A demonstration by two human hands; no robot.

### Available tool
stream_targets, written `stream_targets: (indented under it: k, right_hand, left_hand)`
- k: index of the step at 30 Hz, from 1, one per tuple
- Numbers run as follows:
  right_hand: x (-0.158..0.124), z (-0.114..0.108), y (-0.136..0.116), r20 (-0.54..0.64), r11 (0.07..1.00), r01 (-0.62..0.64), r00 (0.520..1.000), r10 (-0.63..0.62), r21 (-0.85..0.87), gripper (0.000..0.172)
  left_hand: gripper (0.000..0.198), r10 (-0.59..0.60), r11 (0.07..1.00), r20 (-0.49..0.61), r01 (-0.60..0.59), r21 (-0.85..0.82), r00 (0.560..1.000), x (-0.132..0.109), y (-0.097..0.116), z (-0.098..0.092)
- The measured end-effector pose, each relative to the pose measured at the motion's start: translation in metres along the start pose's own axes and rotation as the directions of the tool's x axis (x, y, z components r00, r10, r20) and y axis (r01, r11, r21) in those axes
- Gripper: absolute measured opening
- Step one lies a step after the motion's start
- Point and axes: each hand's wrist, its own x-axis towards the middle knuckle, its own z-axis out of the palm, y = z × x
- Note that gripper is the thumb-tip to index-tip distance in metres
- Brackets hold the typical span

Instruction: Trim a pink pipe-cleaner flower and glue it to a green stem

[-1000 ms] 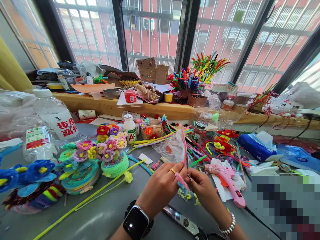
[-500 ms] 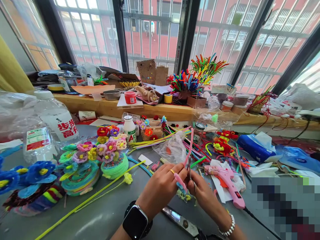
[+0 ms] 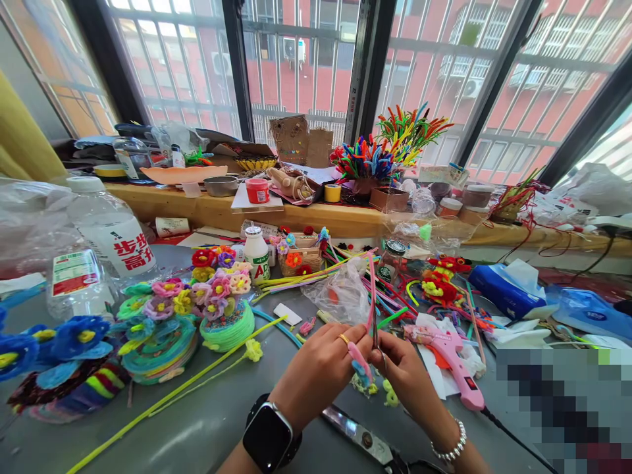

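My left hand (image 3: 318, 365) pinches a fuzzy pink pipe cleaner (image 3: 372, 280), whose long end stands up above the fingers. A curled pink and light blue piece (image 3: 362, 370) pokes out below the same fingers. Close against it, my right hand (image 3: 412, 378) is closed around small metal scissors (image 3: 375, 328), their narrow blades pointing up beside the pink stem. Fingers partly cover the scissor handles. Under my wrists lies a larger pair of scissors (image 3: 353, 428). A yellow pipe-cleaner flower (image 3: 253, 350) rests on the grey table to the left.
Pots of pipe-cleaner flowers (image 3: 227, 322) stand left, near plastic bottles (image 3: 111, 230). A pink glue gun (image 3: 457, 368) with a cord lies right, beside a blue tissue pack (image 3: 508, 293). Loose pipe cleaners and a clear bag (image 3: 340, 293) are ahead, below a cluttered wooden sill (image 3: 207, 205).
The upright end of the pink pipe cleaner has swung slightly left. Both hands stay close together, the right shifted slightly; a pale yellow-green curl now shows beside the right hand.
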Motion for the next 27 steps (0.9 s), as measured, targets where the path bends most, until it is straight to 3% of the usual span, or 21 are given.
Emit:
stream_targets:
  k: [11,20,27]
  right_hand:
    - [0.0009,-0.0017,0.0008,-0.087,0.997,-0.026,0.996,0.020,-0.075,0.043]
    - [-0.0021,0.0003,0.0013,0.038,0.997,0.023,0.999,-0.026,0.080,0.049]
    - [-0.0007,-0.0004,-0.0010,0.059,0.997,0.053,0.997,-0.057,0.056,0.050]
  left_hand:
    - [0.020,-0.003,0.999,-0.065,0.005,0.039,0.998,-0.0013,-0.0019,-0.0010]
    - [0.020,-0.042,0.999,-0.087,0.039,-0.037,0.995,-0.0025,-0.0042,0.0030]
    - [0.017,-0.031,0.998,-0.045,0.028,-0.060,0.999,-0.0016,-0.0028,0.0026]
